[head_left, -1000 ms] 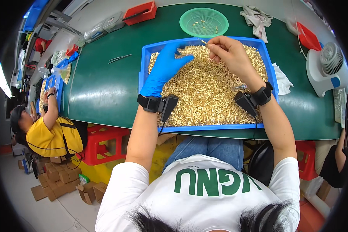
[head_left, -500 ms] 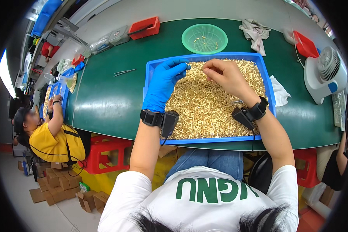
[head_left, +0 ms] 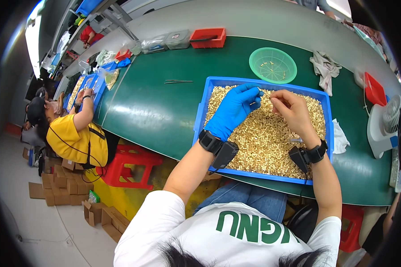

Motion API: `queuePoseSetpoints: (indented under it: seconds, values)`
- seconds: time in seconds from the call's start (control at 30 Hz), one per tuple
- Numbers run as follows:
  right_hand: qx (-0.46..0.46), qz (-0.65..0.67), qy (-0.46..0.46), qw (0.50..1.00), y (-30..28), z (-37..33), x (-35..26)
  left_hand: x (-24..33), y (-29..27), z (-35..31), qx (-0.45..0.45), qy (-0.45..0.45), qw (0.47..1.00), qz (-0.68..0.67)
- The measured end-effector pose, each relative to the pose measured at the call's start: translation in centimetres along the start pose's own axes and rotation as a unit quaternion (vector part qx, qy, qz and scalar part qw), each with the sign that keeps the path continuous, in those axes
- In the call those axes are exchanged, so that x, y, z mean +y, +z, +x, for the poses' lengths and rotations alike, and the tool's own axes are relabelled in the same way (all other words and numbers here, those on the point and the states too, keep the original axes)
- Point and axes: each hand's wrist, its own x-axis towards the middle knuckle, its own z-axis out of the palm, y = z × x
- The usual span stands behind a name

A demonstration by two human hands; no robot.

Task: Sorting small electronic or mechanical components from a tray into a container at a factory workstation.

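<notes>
A blue tray (head_left: pixel 204 107) filled with small brass-coloured pieces (head_left: pixel 267 151) stands on the table in front of me. Over its far part, my left hand (head_left: pixel 237 109), in a blue glove, is closed in a pinch on what looks like one small brass piece (head_left: pixel 260 92) at its fingertips. Just to the right, my bare right hand (head_left: pixel 293 111) has thumb and forefinger brought together; whatever they hold is too small to make out. A short gap separates the two hands. Beside my right wrist, a small clear object (head_left: pixel 295 139) lies on the pieces.
Beyond the tray sits a green mesh basket (head_left: pixel 283 75) with a few pieces inside. Tweezers (head_left: pixel 178 82) lie at left, a red bin (head_left: pixel 208 32) at the back. A cloth (head_left: pixel 325 66), white tissue (head_left: pixel 340 138) and fan (head_left: pixel 382 129) are rightward. A person in yellow (head_left: pixel 78 138) works at left.
The whole view has turned, so the table and tray now appear further right and tilted. Both hands stay over the tray's far part, still pinched close together.
</notes>
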Motion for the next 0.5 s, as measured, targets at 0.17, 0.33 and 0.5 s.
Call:
queuePoseSetpoints:
  seconds: [0.17,0.33,0.5]
  values:
    - [0.003,-0.019,-0.017,1.0,-0.6,0.6,0.0,0.2,0.2,0.7,-0.005,0.001,1.0,-0.008]
    - [0.002,-0.028,-0.061,0.998,1.5,1.3,-0.2,0.5,-1.3,-0.6,0.002,0.03,0.999,0.03]
    - [0.018,0.044,0.035,0.998,-0.2,-0.5,2.6,-2.6,1.1,0.5,-0.024,0.121,0.982,0.144]
